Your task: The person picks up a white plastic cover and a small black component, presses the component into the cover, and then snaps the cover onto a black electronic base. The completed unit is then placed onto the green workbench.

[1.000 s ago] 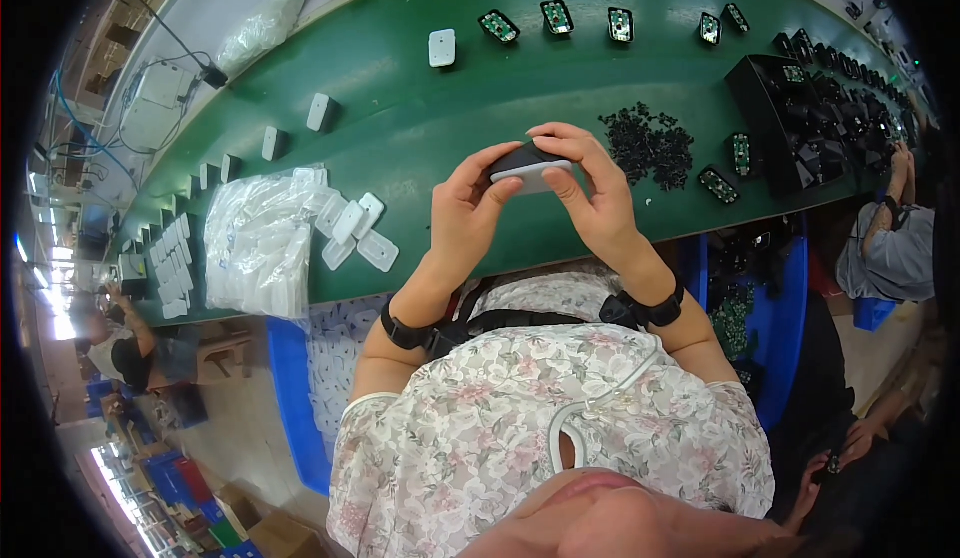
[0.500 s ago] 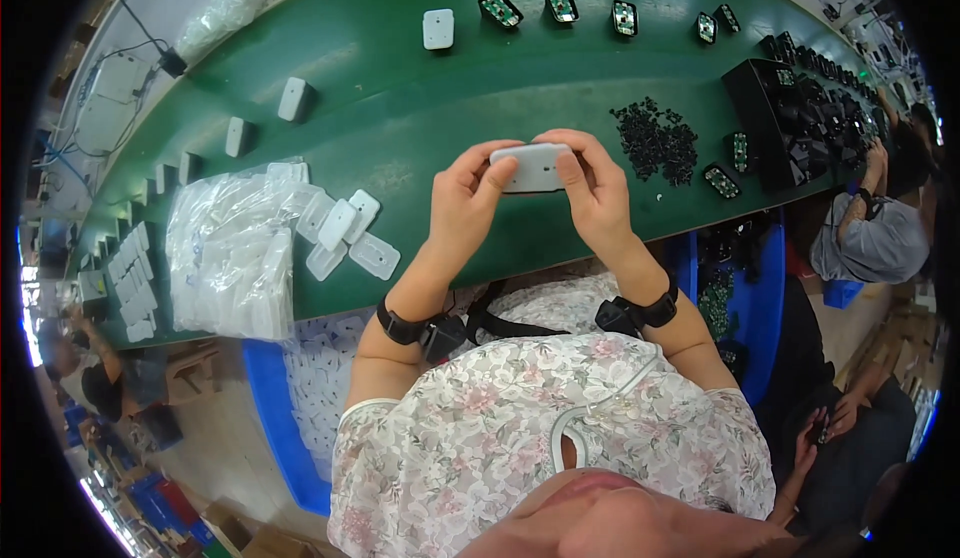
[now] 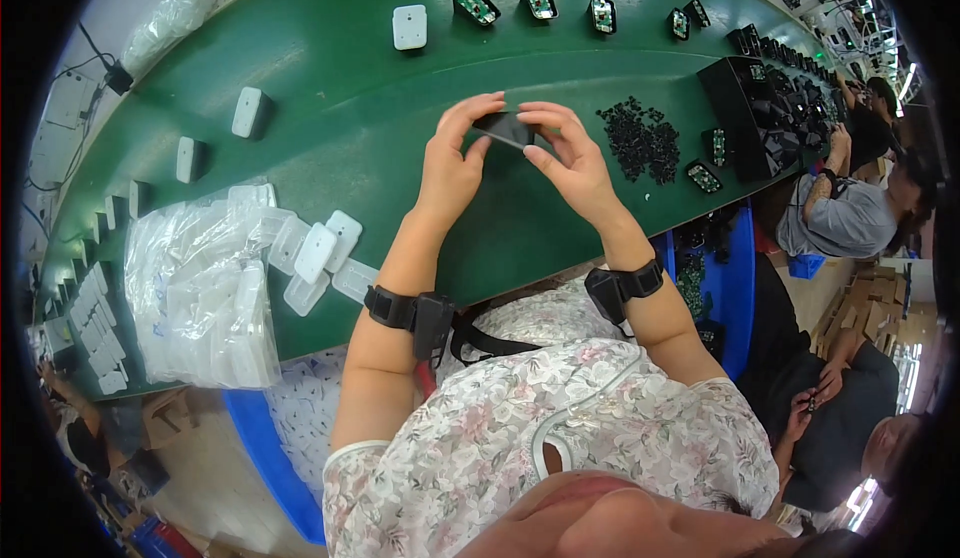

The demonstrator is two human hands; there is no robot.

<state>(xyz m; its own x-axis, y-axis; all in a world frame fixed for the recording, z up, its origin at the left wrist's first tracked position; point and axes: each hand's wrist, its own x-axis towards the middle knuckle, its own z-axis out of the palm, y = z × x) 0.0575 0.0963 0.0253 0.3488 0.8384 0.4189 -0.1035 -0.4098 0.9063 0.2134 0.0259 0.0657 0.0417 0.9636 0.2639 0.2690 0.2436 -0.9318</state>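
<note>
Above the middle of the green table (image 3: 340, 138) I hold a small case (image 3: 507, 129) tilted, its dark glossy side in sight. My left hand (image 3: 455, 158) grips one end between thumb and fingers. Curled around the other end is my right hand (image 3: 575, 163), its thumb at the lower edge. To the right lies a heap of tiny black parts (image 3: 640, 138). White covers (image 3: 317, 248) are scattered left of my left forearm, beside a clear plastic bag (image 3: 200, 288) of more covers. A finished-looking white-topped case (image 3: 409, 28) stands beyond my hands.
Black housings with green circuit boards (image 3: 540, 1) line the far side. A black bin (image 3: 740, 118) of dark parts stands at right. More white-topped cases (image 3: 250, 113) run along the left. Blue tubs (image 3: 265, 458) sit below the table edge. A co-worker (image 3: 850, 213) sits at right.
The case has turned from its white face to its dark side and moved slightly away from me. My right hand's grip has shifted. The whole view has shifted a little.
</note>
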